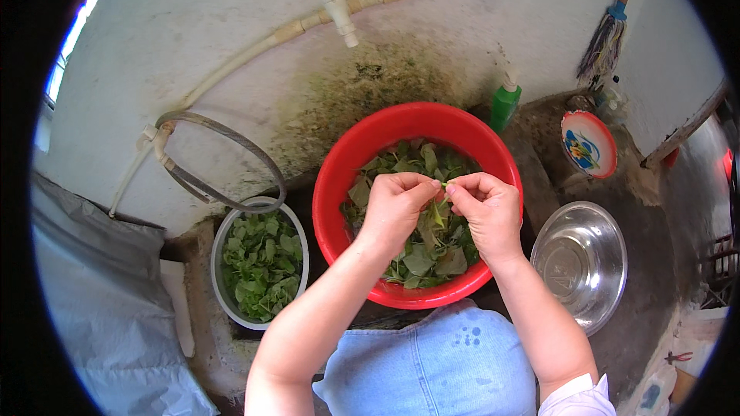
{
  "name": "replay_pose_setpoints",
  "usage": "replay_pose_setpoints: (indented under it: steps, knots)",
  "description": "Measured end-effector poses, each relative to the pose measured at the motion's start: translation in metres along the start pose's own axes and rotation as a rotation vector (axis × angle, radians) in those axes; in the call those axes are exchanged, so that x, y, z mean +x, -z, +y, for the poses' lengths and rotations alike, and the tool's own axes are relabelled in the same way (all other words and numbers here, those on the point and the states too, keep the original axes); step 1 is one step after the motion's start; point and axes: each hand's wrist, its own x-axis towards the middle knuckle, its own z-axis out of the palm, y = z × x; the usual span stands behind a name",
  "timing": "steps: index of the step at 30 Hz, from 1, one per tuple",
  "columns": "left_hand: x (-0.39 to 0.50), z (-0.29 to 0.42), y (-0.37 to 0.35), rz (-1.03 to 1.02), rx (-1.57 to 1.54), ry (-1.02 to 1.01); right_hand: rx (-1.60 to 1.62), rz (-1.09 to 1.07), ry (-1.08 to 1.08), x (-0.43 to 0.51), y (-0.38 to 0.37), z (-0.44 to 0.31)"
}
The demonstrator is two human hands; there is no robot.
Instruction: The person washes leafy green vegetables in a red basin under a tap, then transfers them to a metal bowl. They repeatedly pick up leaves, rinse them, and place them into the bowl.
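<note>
Over a red plastic basin, both my hands pinch one green stem between thumbs and fingertips. My left hand has the stem's left end; my right hand has the other, close beside it. A small yellow-green leaf shows just below the fingertips. Beneath the hands, many leafy greens lie in the basin, looking wet. To the left stands a pale round tub with more green leaves in it.
A steel bowl stands at right, with an enamel basin behind it. A green pump bottle is by the wall. A gray hose loops above the pale tub. A mop hangs at upper right; pliers lie at lower right.
</note>
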Motion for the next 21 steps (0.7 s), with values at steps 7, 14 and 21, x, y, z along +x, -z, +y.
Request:
replay_pose_setpoints:
  steps: [7, 14, 21]
  knots:
    - [0.012, -0.008, 0.009, -0.129, -0.146, 0.115, 0.009, 0.072, -0.034, -0.011, -0.002, -0.004]
    - [0.007, -0.013, 0.007, -0.406, -0.21, 0.195, 0.136, 0.088, -0.022, -0.001, 0.015, -0.003]
    - [0.015, -0.017, -0.003, -0.273, -0.143, 0.203, 0.0, 0.124, 0.065, -0.001, 0.02, 0.006]
